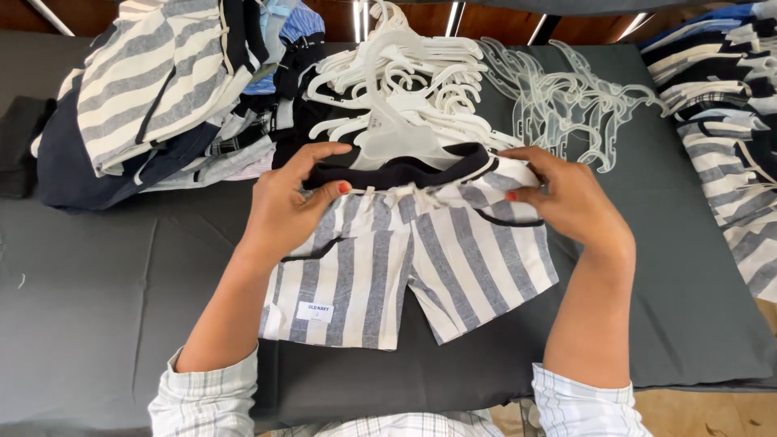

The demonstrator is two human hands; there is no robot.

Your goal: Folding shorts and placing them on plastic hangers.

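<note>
Hands at work: my left hand (293, 202) pinches the dark waistband of the grey-and-white striped shorts (405, 259), my right hand (566, 198) pinches its other end, the shorts lying flat on the grey tabletop (97, 291) before a heap of white hangers (396, 81)

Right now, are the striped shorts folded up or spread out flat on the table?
Spread flat. The striped shorts lie open on the grey table, both legs visible, while the left hand and right hand grip the dark waistband.

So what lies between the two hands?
In the head view, the shorts' dark waistband spans from left hand to right hand; white hanger just behind.
</note>
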